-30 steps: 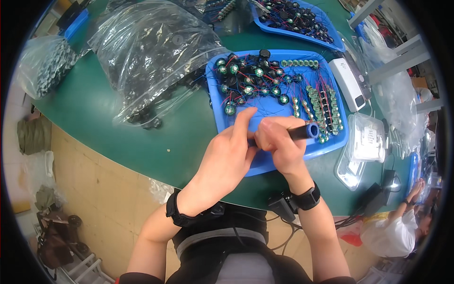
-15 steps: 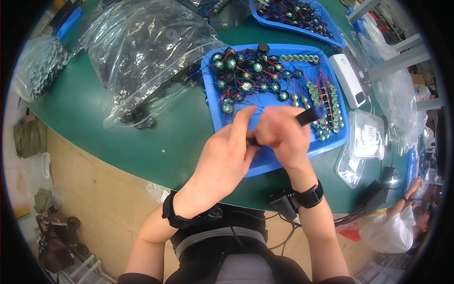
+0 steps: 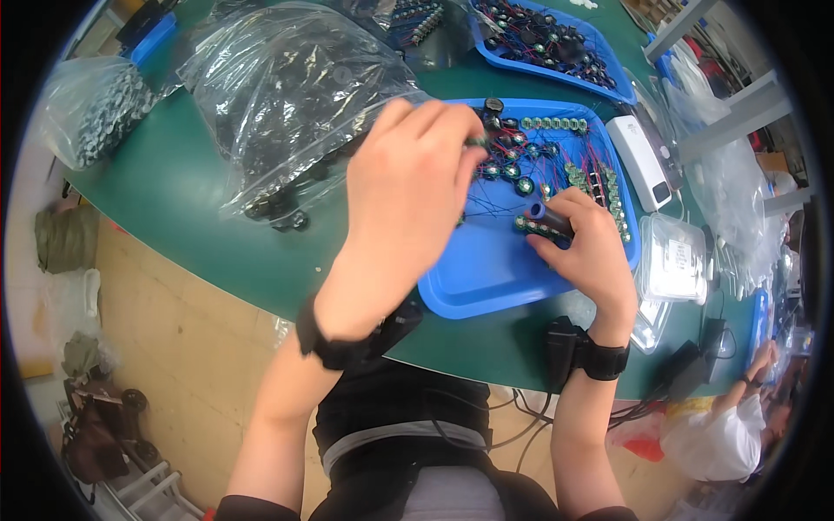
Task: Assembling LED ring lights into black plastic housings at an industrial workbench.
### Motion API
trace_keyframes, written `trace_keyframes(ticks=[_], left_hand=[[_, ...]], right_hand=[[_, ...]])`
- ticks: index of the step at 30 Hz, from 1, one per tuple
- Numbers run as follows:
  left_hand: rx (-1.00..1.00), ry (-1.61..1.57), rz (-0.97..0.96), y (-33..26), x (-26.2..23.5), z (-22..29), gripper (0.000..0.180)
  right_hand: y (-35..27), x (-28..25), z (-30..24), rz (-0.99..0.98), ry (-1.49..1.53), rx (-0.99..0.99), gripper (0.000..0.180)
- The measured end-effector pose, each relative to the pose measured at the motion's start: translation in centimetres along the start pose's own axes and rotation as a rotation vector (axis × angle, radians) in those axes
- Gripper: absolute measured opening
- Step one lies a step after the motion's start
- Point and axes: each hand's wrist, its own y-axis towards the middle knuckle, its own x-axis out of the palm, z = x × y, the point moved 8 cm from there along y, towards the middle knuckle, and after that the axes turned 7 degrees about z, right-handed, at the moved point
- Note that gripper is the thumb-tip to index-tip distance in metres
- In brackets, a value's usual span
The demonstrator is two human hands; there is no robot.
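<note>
My right hand [image 3: 595, 252] is closed around a short dark cylinder [image 3: 556, 219] with a blue end, low over the right part of a blue tray [image 3: 486, 291]. Beside its fingers lies a strip of small green circuit boards [image 3: 530, 225]. My left hand [image 3: 404, 182] reaches over the tray's left side, thumb and fingers pinched at a small green-and-black part [image 3: 476, 141], mostly hidden by the fingers. Several round black parts with green boards and red and blue wires [image 3: 525, 186] lie beyond it in the tray. More board strips [image 3: 612, 195] line its right side.
A clear plastic bag of black parts [image 3: 287, 104] lies left of the tray. Behind stands a second blue tray [image 3: 556, 74] full of wired parts. At right are a white device [image 3: 638, 161] and a clear plastic box [image 3: 673, 256]. A co-worker [image 3: 712, 434] sits far right.
My hands have moved apart. The left went up and left to the wired parts; the right moved right with the dark cylinder, whose blue end now points toward the upper left.
</note>
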Motion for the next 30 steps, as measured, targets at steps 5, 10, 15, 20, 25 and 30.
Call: trace_keyframes(ticks=[5, 10, 15, 20, 25, 30], left_hand=[[-0.082, 0.020, 0.016, -1.2, -1.7, -3.2, 0.022], [-0.370, 0.318, -0.088, -5.3, -8.1, -8.1, 0.015], [-0.426, 0.571, -0.082, -9.5, -9.9, -10.2, 0.030], [-0.391, 0.630, -0.015, -9.8, -8.8, -10.6, 0.038], [-0.529, 0.305, 0.030, -10.1, -8.1, -11.4, 0.029], [-0.535, 0.125, 0.082, -9.9, -7.9, -9.7, 0.026]], right_hand=[[-0.2, -0.8, -0.2, 0.091, 0.037, 0.038, 0.027], [-0.2, -1.9, -0.9, 0.171, 0.181, 0.198, 0.028], [-0.3, -2.1, -2.5, 0.208, 0.159, 0.073, 0.026], [-0.2, -1.5, -2.6, 0.169, 0.196, 0.122, 0.026], [-0.2, -1.3, -2.8, 0.177, 0.220, 0.052, 0.028], [-0.3, -0.9, -3.6, 0.120, 0.223, 0.005, 0.029]])
